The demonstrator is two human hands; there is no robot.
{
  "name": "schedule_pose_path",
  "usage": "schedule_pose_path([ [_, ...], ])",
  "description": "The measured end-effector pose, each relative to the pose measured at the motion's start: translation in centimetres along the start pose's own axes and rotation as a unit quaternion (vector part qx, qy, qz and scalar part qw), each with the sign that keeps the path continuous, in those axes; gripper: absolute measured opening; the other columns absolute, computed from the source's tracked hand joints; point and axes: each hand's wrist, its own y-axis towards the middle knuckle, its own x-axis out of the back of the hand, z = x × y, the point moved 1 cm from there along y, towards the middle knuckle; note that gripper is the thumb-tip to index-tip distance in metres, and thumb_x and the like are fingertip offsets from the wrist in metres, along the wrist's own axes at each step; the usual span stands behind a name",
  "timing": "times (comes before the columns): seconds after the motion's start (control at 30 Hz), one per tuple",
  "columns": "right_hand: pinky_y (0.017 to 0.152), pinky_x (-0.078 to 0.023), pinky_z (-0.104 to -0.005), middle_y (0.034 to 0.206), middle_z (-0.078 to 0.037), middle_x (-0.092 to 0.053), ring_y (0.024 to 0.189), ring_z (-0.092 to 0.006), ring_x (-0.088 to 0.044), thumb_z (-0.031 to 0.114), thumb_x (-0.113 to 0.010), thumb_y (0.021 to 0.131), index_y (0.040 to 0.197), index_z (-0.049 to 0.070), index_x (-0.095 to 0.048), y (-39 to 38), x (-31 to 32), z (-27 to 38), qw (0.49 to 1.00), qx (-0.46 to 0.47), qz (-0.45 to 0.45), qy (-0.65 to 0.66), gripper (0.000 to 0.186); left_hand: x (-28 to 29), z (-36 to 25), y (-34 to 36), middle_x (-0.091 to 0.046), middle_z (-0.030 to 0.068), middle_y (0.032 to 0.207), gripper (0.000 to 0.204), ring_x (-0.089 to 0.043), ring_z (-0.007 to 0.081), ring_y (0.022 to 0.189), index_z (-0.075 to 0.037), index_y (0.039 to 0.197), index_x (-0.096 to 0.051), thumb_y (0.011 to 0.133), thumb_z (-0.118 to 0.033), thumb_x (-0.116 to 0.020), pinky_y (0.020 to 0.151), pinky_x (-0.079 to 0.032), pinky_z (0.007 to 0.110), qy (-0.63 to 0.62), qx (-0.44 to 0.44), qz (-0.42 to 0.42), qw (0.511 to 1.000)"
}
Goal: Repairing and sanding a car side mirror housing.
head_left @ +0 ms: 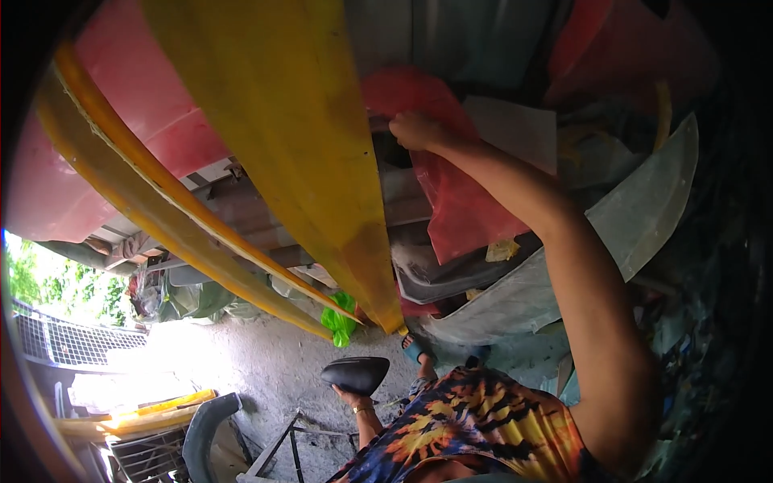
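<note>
A black bicycle saddle point(357, 374) rests in my left hand point(349, 397), held low above the concrete floor. The fingers are wrapped under it and partly hidden by it. My right arm reaches up and forward, and my right hand point(415, 131) is closed on a translucent red plastic bag point(467, 205), which hangs down beneath the forearm. A dark gap shows just below the fingers. Beside that hand, on its left, stands a long yellow panel point(298, 121).
Curved yellow strips point(185, 205) lean at the left, before a large pink panel point(153, 97). A bright green plastic bag point(339, 319) lies by their lower ends. A grey curved sheet point(644, 201) is at the right. Metal frames point(286, 451) stand at the lower left.
</note>
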Motion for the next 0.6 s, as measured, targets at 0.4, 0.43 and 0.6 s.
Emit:
schedule_pose_path([
  [0.4, 0.077, -0.045, -0.0261, 0.097, -0.006, -0.060, 0.086, -0.0142, -0.058, 0.021, -0.066, 0.091, 0.097, -0.001, -0.067, -9.7, 14.5, -3.5, 0.906, -0.097, -0.265, 0.316, 0.023, 3.9, 0.2, 1.7, -0.046, 0.0119, 0.141, 0.070, -0.048, 0.0329, 0.124, -0.009, 0.139, -0.043, 0.092, -0.061, -0.038, 0.108, -0.036, 0.048, -0.064, 0.011, 0.013, 0.998],
  [0.43, 0.079, -0.045, -0.0257, 0.099, -0.006, -0.059, 0.090, -0.0149, -0.059, 0.020, -0.068, 0.089, 0.098, -0.001, -0.068, -11.3, 14.3, -4.0, 0.864, -0.120, -0.278, 0.402, 0.023, 3.5, 0.1, 2.0, -0.047, 0.0119, 0.141, 0.070, -0.048, 0.0329, 0.124, -0.009, 0.139, -0.043, 0.092, -0.061, -0.038, 0.107, -0.036, 0.048, -0.060, 0.012, 0.013, 0.998],
  [0.6, 0.074, -0.046, -0.0241, 0.110, -0.006, -0.058, 0.094, -0.0109, -0.056, 0.021, -0.070, 0.088, 0.096, -0.002, -0.070, -15.3, 13.0, -1.4, 0.889, -0.174, -0.344, 0.246, 0.024, 2.8, -0.3, 2.4, -0.045, 0.0118, 0.142, 0.072, -0.047, 0.0330, 0.125, -0.009, 0.140, -0.042, 0.091, -0.062, -0.038, 0.107, -0.037, 0.048, -0.020, 0.020, 0.004, 1.000],
])
